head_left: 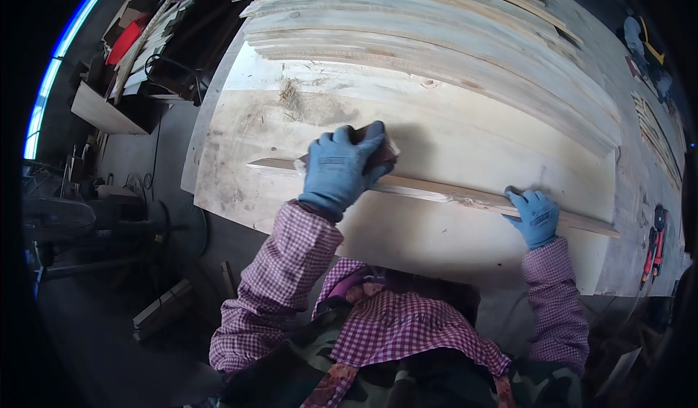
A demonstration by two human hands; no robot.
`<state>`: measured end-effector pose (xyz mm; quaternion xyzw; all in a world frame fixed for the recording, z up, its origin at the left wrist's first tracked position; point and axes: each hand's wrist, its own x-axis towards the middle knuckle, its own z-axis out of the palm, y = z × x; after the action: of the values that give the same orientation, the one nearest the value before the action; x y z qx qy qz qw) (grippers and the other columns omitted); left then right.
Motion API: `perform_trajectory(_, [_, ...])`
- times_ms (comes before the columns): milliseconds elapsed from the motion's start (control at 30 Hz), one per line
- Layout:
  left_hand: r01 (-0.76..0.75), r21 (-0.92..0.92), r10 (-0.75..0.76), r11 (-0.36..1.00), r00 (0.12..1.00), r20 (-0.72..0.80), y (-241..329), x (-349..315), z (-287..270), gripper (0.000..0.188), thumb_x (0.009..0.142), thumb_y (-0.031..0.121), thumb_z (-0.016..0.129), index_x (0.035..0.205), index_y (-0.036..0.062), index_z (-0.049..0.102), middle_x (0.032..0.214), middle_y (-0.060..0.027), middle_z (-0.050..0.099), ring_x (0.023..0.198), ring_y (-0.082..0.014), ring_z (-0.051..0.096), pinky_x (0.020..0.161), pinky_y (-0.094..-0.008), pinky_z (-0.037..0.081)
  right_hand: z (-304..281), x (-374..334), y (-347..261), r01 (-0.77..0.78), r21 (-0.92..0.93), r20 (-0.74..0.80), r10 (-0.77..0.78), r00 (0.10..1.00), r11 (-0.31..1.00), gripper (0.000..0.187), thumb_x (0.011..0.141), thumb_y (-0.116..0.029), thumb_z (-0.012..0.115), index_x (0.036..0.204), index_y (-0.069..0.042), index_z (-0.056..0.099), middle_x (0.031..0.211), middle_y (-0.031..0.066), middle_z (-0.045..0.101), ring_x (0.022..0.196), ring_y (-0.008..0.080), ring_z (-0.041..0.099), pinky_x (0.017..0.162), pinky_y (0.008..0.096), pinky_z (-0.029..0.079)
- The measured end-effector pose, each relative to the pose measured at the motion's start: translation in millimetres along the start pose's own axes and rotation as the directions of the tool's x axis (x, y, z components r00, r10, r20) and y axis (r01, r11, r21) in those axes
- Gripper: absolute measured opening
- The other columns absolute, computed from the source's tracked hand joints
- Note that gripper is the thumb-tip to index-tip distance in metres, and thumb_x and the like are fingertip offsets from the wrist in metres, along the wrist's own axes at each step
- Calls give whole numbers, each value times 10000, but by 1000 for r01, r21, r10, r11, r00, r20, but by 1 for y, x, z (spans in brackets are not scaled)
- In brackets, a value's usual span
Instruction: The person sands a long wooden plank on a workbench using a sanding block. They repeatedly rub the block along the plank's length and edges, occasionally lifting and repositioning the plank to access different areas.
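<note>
A long, narrow wooden strip (443,192) lies across the pale board in front of me. My left hand (336,172), in a blue-grey glove, is closed around a dark reddish-brown sanding block (385,153) and rests it on the left part of the strip. The underside of the block is hidden by my fingers. Toward the strip's right end, my gloved right hand (536,217) pinches the strip, thumb on the near side and fingers over its edge.
Stacked wooden strips (407,33) cover the far side of the worktable (291,124). A small heap of shavings (289,97) lies on the board. Red-handled pliers (656,241) sit at the right edge. Scrap wood (109,110) and a fan (58,215) stand on the left.
</note>
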<state>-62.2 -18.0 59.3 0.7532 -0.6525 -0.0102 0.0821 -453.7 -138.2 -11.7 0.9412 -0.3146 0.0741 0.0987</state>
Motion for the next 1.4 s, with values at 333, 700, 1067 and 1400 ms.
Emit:
perform_trajectory(333, [-269,-208,289,941,954,74,93,4,28,672,842,573,683,1439,307,528,1202,-153,545,1092,-340,562,956,-496,451,14,-8,11,-9,27,3,9,1000,1000,468,686,-434,813,1106,-240,747,811,-1,566,778,199,594,664,395,506])
perform_trajectory(700, [402,191,-418,896,907,52,-167,-51,-40,627,878,597,656,1416,289,565,1128,-210,669,965,-399,667,845,-477,547,14,2,10,17,67,-68,-13,998,998,379,706,-402,833,1024,-211,752,773,7,570,735,212,602,643,381,514])
perform_trajectory(1067, [-368,-129,296,921,875,-384,42,-30,49,656,808,509,714,1406,286,556,1367,-180,524,1202,-373,539,980,-501,472,18,7,34,-2,121,112,-12,994,993,429,726,-542,801,922,-166,738,853,42,676,773,267,670,665,428,537])
perform_trajectory(1400, [244,26,-189,969,810,-556,-177,-64,17,757,759,447,826,1438,259,550,1362,-180,548,1152,-363,574,971,-485,478,14,35,42,-153,241,349,61,935,958,589,733,-638,753,927,-84,723,877,135,707,808,332,693,718,431,550])
